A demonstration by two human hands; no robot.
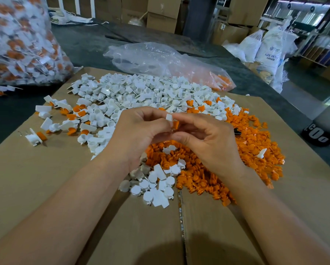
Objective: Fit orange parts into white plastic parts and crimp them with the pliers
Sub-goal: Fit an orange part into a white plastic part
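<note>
My left hand (139,131) pinches a small white plastic part (169,118) above the piles. Touching that part, an orange part (176,124) is pinched by my right hand (208,138). Both hands meet over the middle of the cardboard sheet (45,178). Behind them spreads a heap of loose white parts (141,92). An orange heap (256,142) lies under and to the right of my right hand. A black tip (237,132), perhaps the pliers, shows past my right knuckles. Fitted white-and-orange pieces (64,125) lie scattered at the left.
A big clear bag of fitted pieces (20,41) stands at the far left. A crumpled clear bag with a few orange parts (168,64) lies behind the white heap. Cardboard boxes (162,14) and white sacks (271,48) stand beyond the dark table (80,43).
</note>
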